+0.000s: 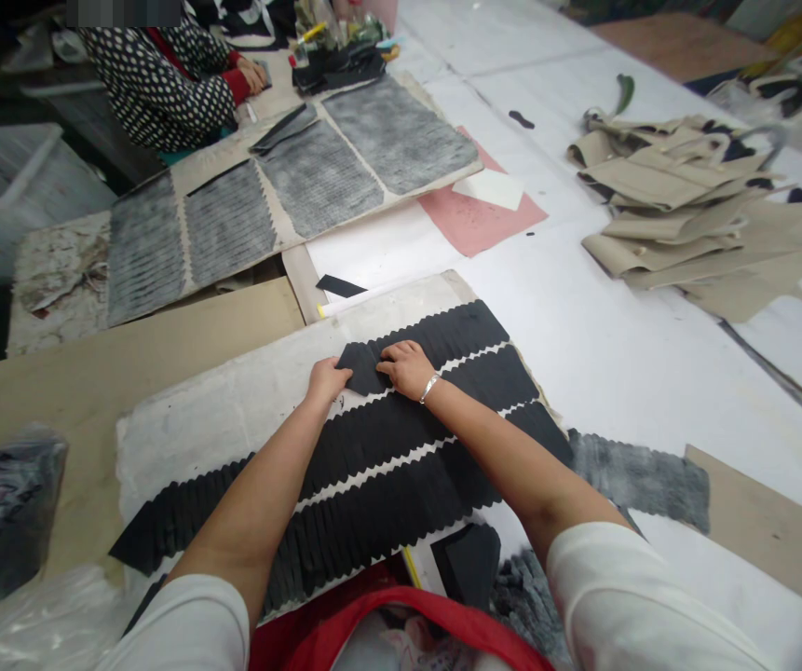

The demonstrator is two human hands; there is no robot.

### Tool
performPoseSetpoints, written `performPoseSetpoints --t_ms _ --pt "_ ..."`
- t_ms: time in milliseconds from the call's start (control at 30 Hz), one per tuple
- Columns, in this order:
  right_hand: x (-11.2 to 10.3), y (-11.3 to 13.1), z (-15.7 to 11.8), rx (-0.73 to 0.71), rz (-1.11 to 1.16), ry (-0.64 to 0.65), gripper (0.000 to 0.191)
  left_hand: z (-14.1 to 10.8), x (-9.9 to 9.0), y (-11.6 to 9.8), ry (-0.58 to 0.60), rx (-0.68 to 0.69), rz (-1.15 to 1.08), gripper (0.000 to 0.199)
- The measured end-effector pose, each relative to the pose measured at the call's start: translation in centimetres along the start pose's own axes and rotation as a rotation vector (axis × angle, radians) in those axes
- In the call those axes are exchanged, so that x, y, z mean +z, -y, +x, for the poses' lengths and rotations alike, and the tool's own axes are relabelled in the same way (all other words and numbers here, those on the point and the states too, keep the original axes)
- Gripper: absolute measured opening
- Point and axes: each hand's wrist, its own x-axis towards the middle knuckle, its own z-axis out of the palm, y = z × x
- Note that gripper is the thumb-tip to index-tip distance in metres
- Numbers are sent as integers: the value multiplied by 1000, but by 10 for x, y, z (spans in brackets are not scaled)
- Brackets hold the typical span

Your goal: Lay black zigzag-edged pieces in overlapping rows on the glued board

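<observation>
Observed at the table (582, 363), clock bearings taken from the middle of the near board (225, 410). The dark piece (357, 371) in hand lies at twelve o'clock, at the open end of the uppermost row of dark strips (456, 335), which runs off towards one o'clock. The left hand (331, 380) has its grip closed on the piece's left edge, thumb on top. The right hand (406, 369) rests on the row just beside it, fingers bent; whether that grip holds anything I cannot tell. Step in hand, in my judgement: setting overlapping pieces along this row. The board is bare towards ten o'clock. The next move appears to call for squaring the piece's edge with its neighbours, then releasing it flat.
</observation>
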Motion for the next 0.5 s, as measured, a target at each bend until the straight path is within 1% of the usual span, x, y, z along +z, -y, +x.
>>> performPoseSetpoints --t_ms 167,300,500 --pt "-1 1 1 -31 -26 -12 27 -9 -11 -9 -33 53 183 25" --pt "-1 2 2 -31 -33 -15 27 -15 -16 -14 -46 84 267 26" --pt "-2 2 2 -47 -42 -7 27 -17 -18 -16 -65 118 347 25"
